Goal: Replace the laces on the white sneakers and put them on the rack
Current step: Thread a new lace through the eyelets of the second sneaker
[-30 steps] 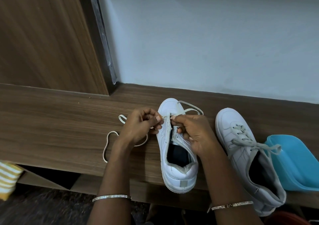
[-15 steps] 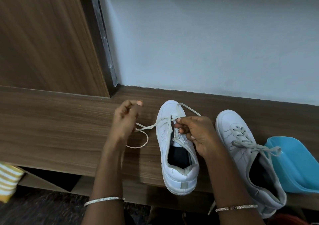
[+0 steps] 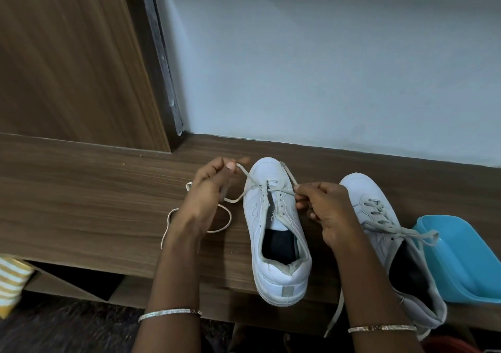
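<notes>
Wooden shelf top [image 3: 81, 203] spanning mid-frame; blue tub [image 3: 461, 260] at lower right; laced sneaker [image 3: 363, 198] just left of it; centre sneaker [image 3: 273, 247], toe toward the wall; left hand [image 3: 214, 187] and right hand [image 3: 325, 206], each pinching one end of the lace [image 3: 248, 176] threaded through its front eyelets

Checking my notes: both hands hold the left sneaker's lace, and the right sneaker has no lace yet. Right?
No: the head view shows the right sneaker already laced. The left hand and right hand do hold the lace of the left sneaker.
</notes>
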Action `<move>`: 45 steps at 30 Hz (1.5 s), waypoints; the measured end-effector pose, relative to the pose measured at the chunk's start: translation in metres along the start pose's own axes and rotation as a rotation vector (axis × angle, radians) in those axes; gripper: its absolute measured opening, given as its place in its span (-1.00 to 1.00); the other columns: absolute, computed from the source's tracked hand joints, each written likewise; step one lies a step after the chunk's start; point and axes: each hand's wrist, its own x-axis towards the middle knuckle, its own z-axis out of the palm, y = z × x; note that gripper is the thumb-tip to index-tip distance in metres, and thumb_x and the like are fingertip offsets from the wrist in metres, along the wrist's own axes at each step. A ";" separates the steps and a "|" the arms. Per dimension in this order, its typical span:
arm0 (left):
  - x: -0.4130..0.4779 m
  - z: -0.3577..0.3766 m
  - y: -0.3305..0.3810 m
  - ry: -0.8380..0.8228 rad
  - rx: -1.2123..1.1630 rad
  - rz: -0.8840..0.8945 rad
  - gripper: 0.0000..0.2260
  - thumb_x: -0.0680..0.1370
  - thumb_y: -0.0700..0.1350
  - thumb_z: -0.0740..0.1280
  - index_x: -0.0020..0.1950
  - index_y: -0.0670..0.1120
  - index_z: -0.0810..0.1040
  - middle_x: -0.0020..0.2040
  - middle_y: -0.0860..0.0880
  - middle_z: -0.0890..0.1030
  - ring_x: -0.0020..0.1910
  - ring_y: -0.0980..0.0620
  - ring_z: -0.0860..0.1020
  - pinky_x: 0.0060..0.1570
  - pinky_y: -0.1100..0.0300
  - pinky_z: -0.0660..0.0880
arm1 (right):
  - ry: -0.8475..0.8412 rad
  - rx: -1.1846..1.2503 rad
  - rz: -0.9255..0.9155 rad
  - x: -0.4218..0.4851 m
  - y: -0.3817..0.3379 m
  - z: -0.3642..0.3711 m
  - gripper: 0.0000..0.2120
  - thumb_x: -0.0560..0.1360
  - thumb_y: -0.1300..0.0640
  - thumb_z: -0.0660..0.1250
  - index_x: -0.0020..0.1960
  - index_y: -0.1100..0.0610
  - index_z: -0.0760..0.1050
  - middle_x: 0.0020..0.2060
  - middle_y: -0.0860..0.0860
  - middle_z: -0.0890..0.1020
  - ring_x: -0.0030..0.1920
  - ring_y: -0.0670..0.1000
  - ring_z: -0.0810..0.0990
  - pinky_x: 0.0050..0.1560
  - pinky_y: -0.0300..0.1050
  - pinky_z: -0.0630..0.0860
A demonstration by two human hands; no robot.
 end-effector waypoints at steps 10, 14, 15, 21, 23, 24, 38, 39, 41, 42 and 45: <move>-0.003 -0.008 0.008 0.264 0.002 -0.004 -0.73 0.60 -0.02 0.37 -0.25 0.00 0.40 -0.47 0.07 0.35 -0.56 0.16 0.25 -0.58 0.30 0.20 | -0.003 -0.069 -0.005 -0.004 0.000 0.000 -0.90 0.44 0.23 0.51 -0.19 0.20 0.60 -0.42 0.01 0.58 -0.50 -0.10 0.44 -0.57 -0.35 0.30; -0.001 -0.009 -0.008 0.063 0.618 0.065 -0.86 0.43 0.07 0.56 -0.08 0.08 0.70 -0.14 0.12 0.72 -0.15 0.12 0.66 -0.11 0.13 0.59 | 0.038 -0.058 0.000 -0.002 0.001 -0.001 -0.94 0.46 0.28 0.46 -0.16 0.22 0.59 -0.38 0.04 0.59 -0.48 -0.09 0.45 -0.58 -0.37 0.30; -0.002 -0.009 -0.010 -0.001 0.713 0.026 -0.83 0.38 0.16 0.56 -0.11 0.14 0.71 -0.14 0.15 0.72 -0.09 0.11 0.67 -0.01 0.03 0.60 | 0.038 -0.057 0.002 -0.002 0.002 -0.001 -0.96 0.46 0.29 0.46 -0.14 0.23 0.60 -0.36 0.05 0.60 -0.49 -0.10 0.45 -0.58 -0.37 0.30; -0.003 -0.006 -0.008 -0.036 0.539 0.012 -0.89 0.55 -0.03 0.45 -0.16 0.01 0.69 -0.21 0.07 0.68 -0.23 0.09 0.56 -0.13 0.13 0.49 | 0.007 -0.063 -0.018 -0.001 0.002 -0.001 -0.93 0.47 0.25 0.47 -0.08 0.25 0.63 -0.34 0.03 0.61 -0.55 -0.17 0.46 -0.56 -0.37 0.32; -0.003 -0.002 -0.002 0.000 0.308 -0.020 -0.82 0.61 -0.16 0.36 -0.20 -0.06 0.59 -0.20 0.06 0.68 -0.32 0.14 0.46 -0.26 0.23 0.38 | -0.003 -0.073 -0.025 -0.001 0.002 -0.001 -0.90 0.46 0.22 0.49 -0.07 0.24 0.64 -0.34 0.02 0.62 -0.55 -0.17 0.47 -0.54 -0.36 0.33; -0.002 -0.001 0.001 0.010 0.170 -0.032 -0.80 0.60 -0.18 0.34 -0.23 -0.06 0.55 -0.07 0.02 0.72 -0.31 0.14 0.47 -0.26 0.23 0.37 | -0.007 -0.069 -0.026 -0.001 0.002 0.000 -0.90 0.46 0.22 0.49 -0.07 0.25 0.64 -0.33 0.03 0.63 -0.54 -0.18 0.47 -0.53 -0.37 0.33; -0.002 -0.006 0.001 0.224 0.226 -0.059 -0.77 0.57 -0.04 0.41 -0.24 -0.03 0.47 -0.46 0.08 0.44 -0.54 0.13 0.33 -0.54 0.26 0.27 | -0.019 -0.001 -0.024 0.000 0.006 0.006 -0.92 0.53 0.18 0.44 -0.06 0.20 0.65 -0.27 0.04 0.65 -0.49 -0.15 0.49 -0.55 -0.41 0.31; -0.002 -0.004 -0.003 0.168 0.355 -0.029 -0.84 0.55 -0.06 0.45 -0.19 -0.04 0.56 -0.39 0.11 0.55 -0.46 0.13 0.45 -0.46 0.26 0.40 | -0.025 0.006 -0.032 0.000 0.006 0.007 -0.93 0.54 0.17 0.44 -0.07 0.18 0.65 -0.26 0.03 0.65 -0.48 -0.15 0.49 -0.54 -0.41 0.32; -0.002 0.000 -0.010 0.047 0.530 -0.009 -0.95 0.49 -0.06 0.53 -0.12 0.01 0.69 -0.20 0.07 0.70 -0.21 0.09 0.63 -0.17 0.19 0.56 | -0.036 0.006 -0.053 0.001 0.007 0.010 -0.94 0.53 0.15 0.44 -0.05 0.15 0.66 -0.26 0.02 0.65 -0.48 -0.17 0.50 -0.52 -0.40 0.33; -0.001 0.001 -0.013 0.003 0.592 -0.005 -0.96 0.47 -0.05 0.54 -0.12 0.05 0.72 -0.15 0.06 0.72 -0.13 0.06 0.66 -0.06 0.13 0.56 | -0.041 0.003 -0.068 0.000 0.008 0.011 -0.93 0.53 0.15 0.46 -0.03 0.15 0.67 -0.26 0.02 0.64 -0.48 -0.18 0.49 -0.49 -0.39 0.36; 0.000 0.000 -0.016 -0.020 0.652 0.012 -0.98 0.49 -0.05 0.52 -0.14 0.07 0.74 -0.16 0.10 0.73 -0.15 0.08 0.65 0.00 0.04 0.54 | -0.056 0.017 -0.107 -0.001 0.010 0.016 -0.91 0.49 0.17 0.51 -0.03 0.13 0.65 -0.27 -0.01 0.64 -0.46 -0.23 0.51 -0.34 -0.32 0.49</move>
